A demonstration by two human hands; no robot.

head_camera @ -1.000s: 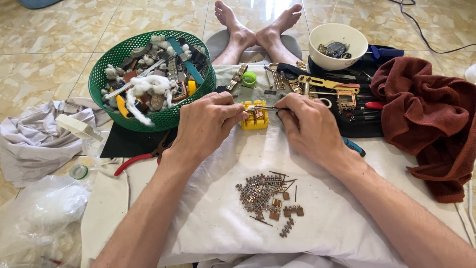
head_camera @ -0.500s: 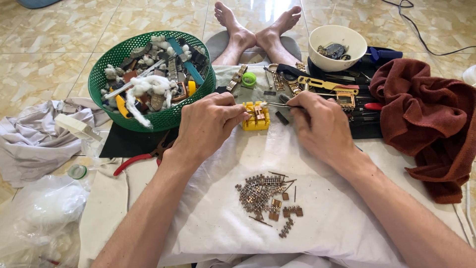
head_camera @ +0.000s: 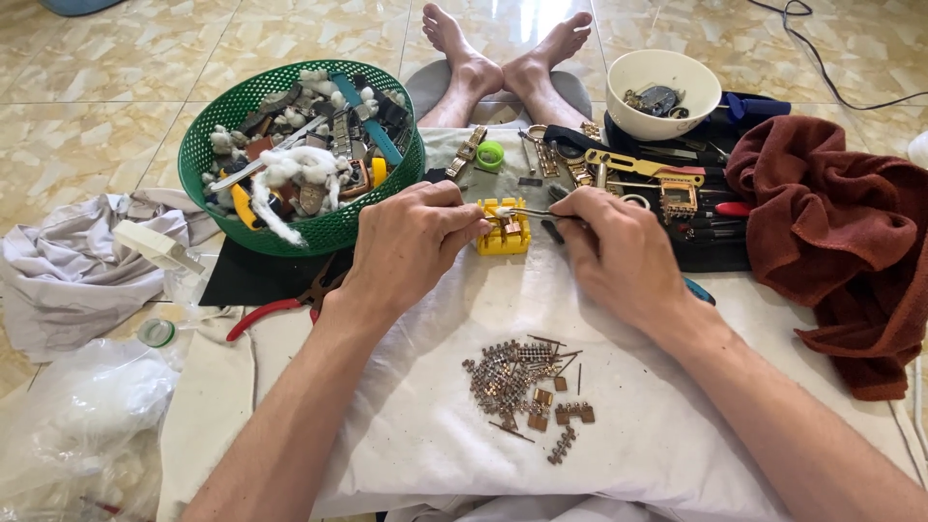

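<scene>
A small yellow block holder (head_camera: 504, 235) sits on a white cloth (head_camera: 619, 425), with a piece of metal watch band in it. My left hand (head_camera: 406, 244) rests against its left side, fingers pinched at the band. My right hand (head_camera: 619, 253) holds a thin metal pin tool (head_camera: 527, 212) whose tip points into the holder. Nearer me on the cloth lies a heap of several loose band links and pins (head_camera: 527, 387).
A green basket (head_camera: 290, 232) of watch parts and cotton stands at the left. Red-handled pliers (head_camera: 275, 304) lie below it. A white bowl (head_camera: 662, 97), gold tools on a black mat (head_camera: 715, 253), and a maroon towel (head_camera: 831, 232) are at the right. Bare feet (head_camera: 503, 58) lie beyond.
My right hand has shifted slightly up and right while keeping the pin tool at the holder. My left hand stays pressed at the holder.
</scene>
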